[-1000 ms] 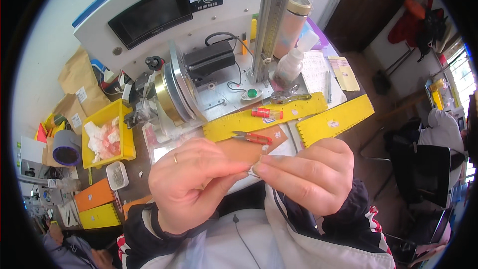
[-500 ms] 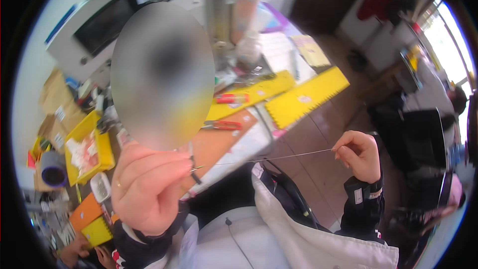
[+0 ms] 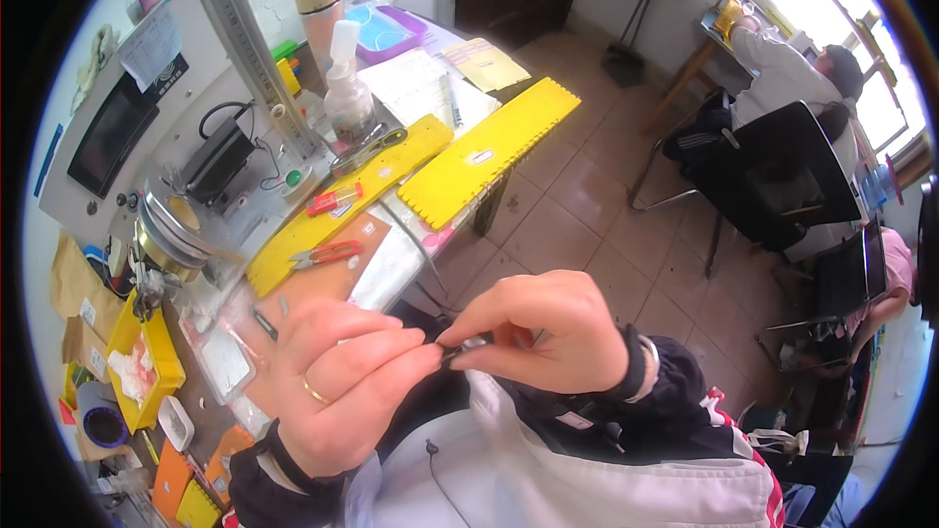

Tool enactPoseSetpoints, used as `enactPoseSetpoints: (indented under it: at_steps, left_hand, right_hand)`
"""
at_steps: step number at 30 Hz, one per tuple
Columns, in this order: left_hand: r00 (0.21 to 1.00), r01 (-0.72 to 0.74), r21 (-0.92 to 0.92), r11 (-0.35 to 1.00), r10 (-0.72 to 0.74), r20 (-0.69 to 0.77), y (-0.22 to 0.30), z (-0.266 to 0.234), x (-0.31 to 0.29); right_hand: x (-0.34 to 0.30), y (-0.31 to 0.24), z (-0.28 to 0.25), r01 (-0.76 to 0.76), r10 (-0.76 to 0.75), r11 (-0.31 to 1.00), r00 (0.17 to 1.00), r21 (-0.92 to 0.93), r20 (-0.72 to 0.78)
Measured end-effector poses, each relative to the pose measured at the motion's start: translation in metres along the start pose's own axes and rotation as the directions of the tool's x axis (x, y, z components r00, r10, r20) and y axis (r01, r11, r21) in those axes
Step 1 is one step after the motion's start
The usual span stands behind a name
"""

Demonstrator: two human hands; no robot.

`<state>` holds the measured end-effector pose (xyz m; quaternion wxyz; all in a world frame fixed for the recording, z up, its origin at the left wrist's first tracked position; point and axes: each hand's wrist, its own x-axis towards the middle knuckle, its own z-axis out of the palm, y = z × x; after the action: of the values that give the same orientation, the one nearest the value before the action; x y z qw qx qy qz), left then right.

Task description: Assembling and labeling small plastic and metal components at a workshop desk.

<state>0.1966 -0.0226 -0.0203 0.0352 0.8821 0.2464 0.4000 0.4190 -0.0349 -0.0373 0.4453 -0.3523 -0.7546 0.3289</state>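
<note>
My left hand (image 3: 352, 381), with a ring on one finger, is closed in a pinch. My right hand (image 3: 548, 332) is also closed, its thumb and forefinger meeting the left fingertips in front of my body. Between the right fingers shows a small dark shiny piece (image 3: 473, 342), mostly covered by the fingertips. What the left fingers pinch is hidden, and no thread can be made out. A light apron (image 3: 577, 474) lies below my hands. Red-handled snips (image 3: 328, 254) rest on an orange board (image 3: 323, 279) beyond the left hand.
Yellow toothed boards (image 3: 489, 154) lie on the bench beside a clear pump bottle (image 3: 349, 108) and a tumbler (image 3: 321, 29). A yellow bin (image 3: 166, 381) stands at the left. Behind a black chair (image 3: 792, 186) on the right, a person (image 3: 797, 83) sits near the window.
My right hand has come left to meet the left hand. The thin thread earlier stretched between them no longer shows. The view has shifted, with the bench further left.
</note>
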Motion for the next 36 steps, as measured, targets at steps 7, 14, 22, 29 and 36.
enactPoseSetpoints:
  at_steps: [7,14,22,29,36]
  left_hand:
    - [1.0,-0.007,-0.01,1.0,0.007,-0.005,0.005,0.016,0.008]
    - [0.992,0.108,-0.126,0.986,-0.099,0.074,-0.001,0.049,0.029]
    - [0.887,0.259,0.099,0.961,-0.277,0.369,-0.073,0.101,0.012]
    - [0.772,0.34,0.146,0.929,-0.365,0.52,-0.104,0.14,0.006]
    - [0.726,0.373,0.162,0.914,-0.396,0.562,-0.099,0.134,0.023]
  right_hand:
    - [-0.01,0.019,-0.007,-0.104,0.09,0.97,0.993,0.22,0.071]
    - [-0.019,0.044,-0.05,-0.094,0.087,0.954,0.995,0.284,0.038]
    - [-0.043,0.082,-0.193,0.037,-0.032,0.999,0.649,-0.011,-0.76]
    - [-0.012,0.211,-0.174,-0.42,0.277,0.902,0.738,-0.097,-0.615]
    - [0.02,0.296,-0.145,-0.369,0.486,0.873,0.705,0.317,-0.517]
